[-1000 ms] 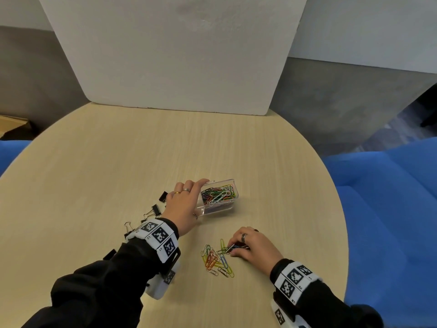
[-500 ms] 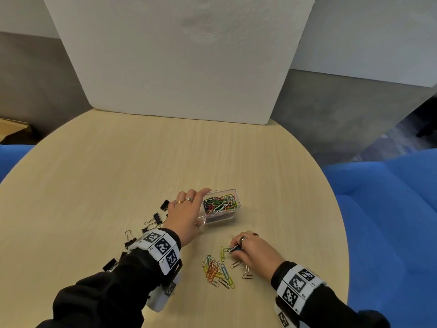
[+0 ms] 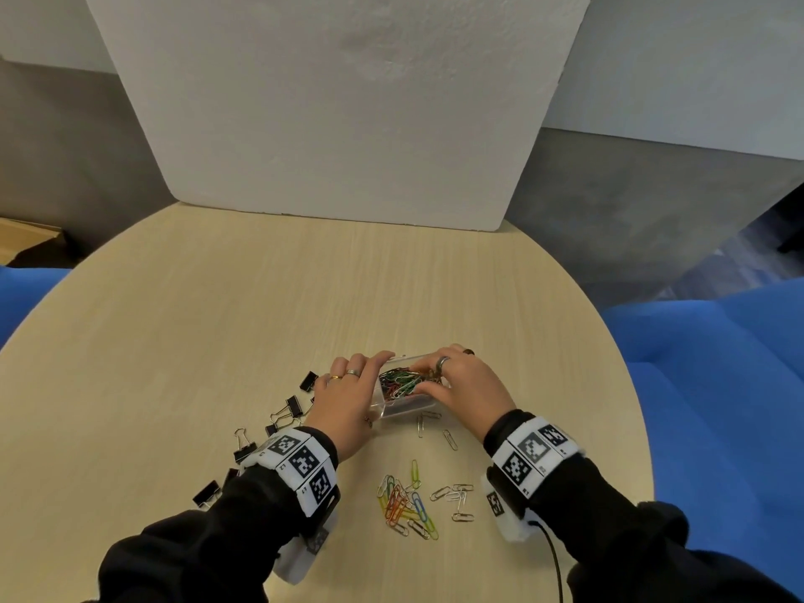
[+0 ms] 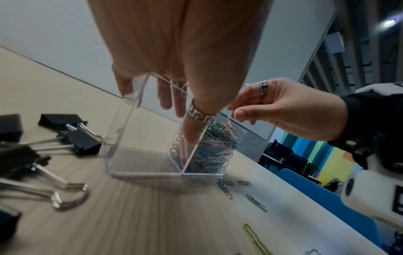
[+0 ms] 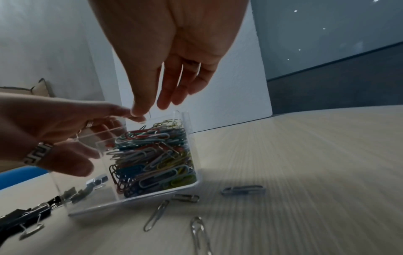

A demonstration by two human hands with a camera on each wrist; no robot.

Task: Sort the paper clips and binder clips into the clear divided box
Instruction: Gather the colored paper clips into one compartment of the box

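Black sleeves (image 3: 209, 541), tag-marked white wristbands (image 3: 302, 465)

No legible text; only coded square markers on both wristbands (image 3: 536, 450)

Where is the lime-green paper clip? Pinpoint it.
In the head view the lime-green paper clip lies on the table, topping the loose coloured pile, nearer the person than the clear box.

office | round wooden table (image 3: 261, 319) | blue seating (image 3: 718, 385) | desks with monitors (image 4: 283, 155)
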